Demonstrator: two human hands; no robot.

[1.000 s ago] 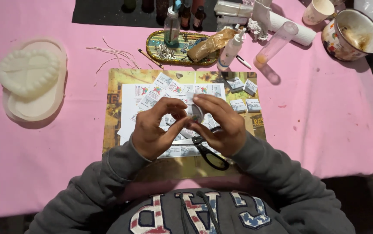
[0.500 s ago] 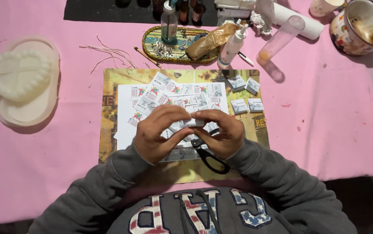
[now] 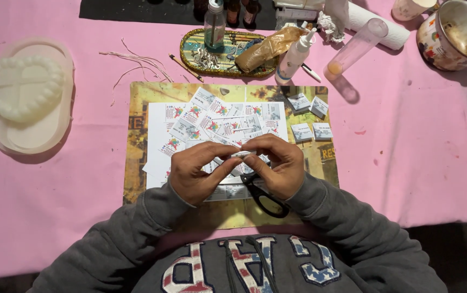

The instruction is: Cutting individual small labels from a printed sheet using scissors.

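My left hand [image 3: 198, 171] and my right hand [image 3: 276, 163] meet over a yellow printed mat [image 3: 141, 163]. Together their fingertips pinch one small white paper card [image 3: 243, 154], held edge-on between them. Under the hands lies a white sheet [image 3: 157, 135] strewn with several small printed cards [image 3: 203, 116]. Black scissors [image 3: 266, 199] lie on the mat just below my right hand, partly hidden by it. Several folded cards [image 3: 310, 116] sit apart at the mat's right side.
A white heart-shaped mould on an oval tray [image 3: 21, 92] lies at the left. Behind the mat are an oval dish [image 3: 190, 46] with bottles, a white squeeze bottle [image 3: 293, 54], a clear tube [image 3: 355, 49], loose strings [image 3: 136, 62] and a mug [image 3: 453, 35]. The pink cloth's edge runs close to my body.
Both hands have drawn slightly closer together and kept working the small card between the fingertips. The camera view has shifted a little; nothing else on the table moved.
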